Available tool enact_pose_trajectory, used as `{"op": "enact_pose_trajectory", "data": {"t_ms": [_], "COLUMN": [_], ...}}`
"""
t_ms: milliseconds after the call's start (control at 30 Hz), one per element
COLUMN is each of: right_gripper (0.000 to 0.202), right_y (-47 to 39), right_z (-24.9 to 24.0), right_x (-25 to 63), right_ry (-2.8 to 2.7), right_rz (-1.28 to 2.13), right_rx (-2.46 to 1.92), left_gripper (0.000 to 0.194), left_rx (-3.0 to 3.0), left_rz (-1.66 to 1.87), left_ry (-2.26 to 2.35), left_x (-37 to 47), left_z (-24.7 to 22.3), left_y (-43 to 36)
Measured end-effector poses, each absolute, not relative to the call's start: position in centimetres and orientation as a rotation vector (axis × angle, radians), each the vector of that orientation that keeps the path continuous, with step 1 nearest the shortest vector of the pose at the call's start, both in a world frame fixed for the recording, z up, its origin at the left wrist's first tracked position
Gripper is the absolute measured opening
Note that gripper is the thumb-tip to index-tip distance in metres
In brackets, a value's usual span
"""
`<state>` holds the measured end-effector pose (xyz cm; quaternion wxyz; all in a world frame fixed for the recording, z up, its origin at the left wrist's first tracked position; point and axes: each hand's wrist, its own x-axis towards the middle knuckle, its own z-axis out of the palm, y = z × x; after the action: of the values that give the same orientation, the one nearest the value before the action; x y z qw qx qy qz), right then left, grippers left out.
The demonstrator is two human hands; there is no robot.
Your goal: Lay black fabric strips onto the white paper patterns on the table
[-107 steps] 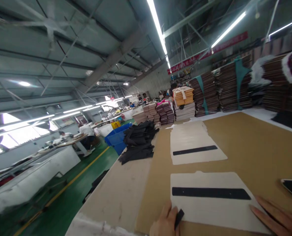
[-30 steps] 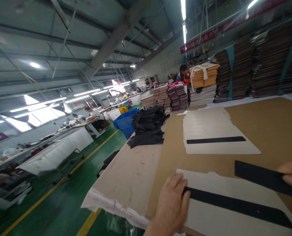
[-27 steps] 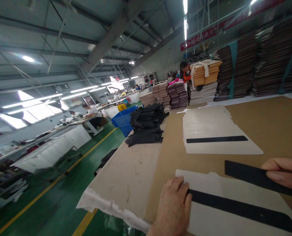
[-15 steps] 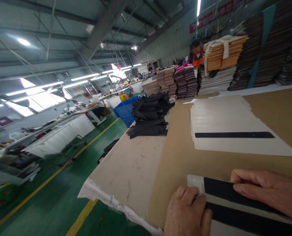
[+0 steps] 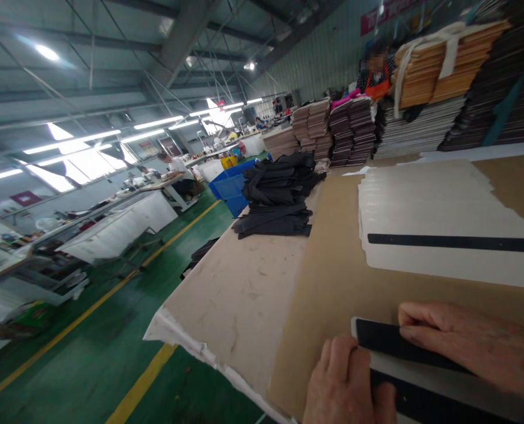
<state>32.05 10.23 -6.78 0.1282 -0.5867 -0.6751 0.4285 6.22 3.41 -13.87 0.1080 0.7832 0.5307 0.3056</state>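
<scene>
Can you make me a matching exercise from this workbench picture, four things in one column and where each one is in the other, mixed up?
Things:
1. black strip
2. pile of black strips
3. blue bin
4. white sheets

Places:
A. on the green floor beside the bench
B. spread across the brown board, one black strip on top
C. under the right hand
D. heaped at the board's far left edge

Pairs: 1-C, 2-D, 3-A, 4-B

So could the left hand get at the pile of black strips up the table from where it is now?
Probably not: the left hand rests on the near card, and the pile of black strips lies well up the table.
</scene>
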Motion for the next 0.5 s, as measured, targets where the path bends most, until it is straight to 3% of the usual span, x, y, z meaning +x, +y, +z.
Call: {"op": "enact_pose_trajectory", "data": {"t_ms": [133, 300, 500], "right_gripper": [0.049, 0.051, 0.050], "right_y": [10.6, 10.5, 10.2], "right_z": [-7.5, -9.0, -9.6], "right_x": [32.0, 32.4, 32.3], "right_ry": [-2.001, -1.938, -1.934], "right_rz": [1.328, 1.316, 1.205], "right_rx": [-1.712, -1.701, -1.743], "left_gripper": [0.077, 0.078, 0.079], "left_rx": [2.346, 2.261, 2.179], "left_rz": [0.859, 0.655, 0.720], "left_ry": [1.529, 1.445, 1.437], "left_x": [6.2, 6.0, 6.1], "left_z": [-13.6, -13.7, -15.3], "left_y": [3.6, 3.9, 3.3]}}
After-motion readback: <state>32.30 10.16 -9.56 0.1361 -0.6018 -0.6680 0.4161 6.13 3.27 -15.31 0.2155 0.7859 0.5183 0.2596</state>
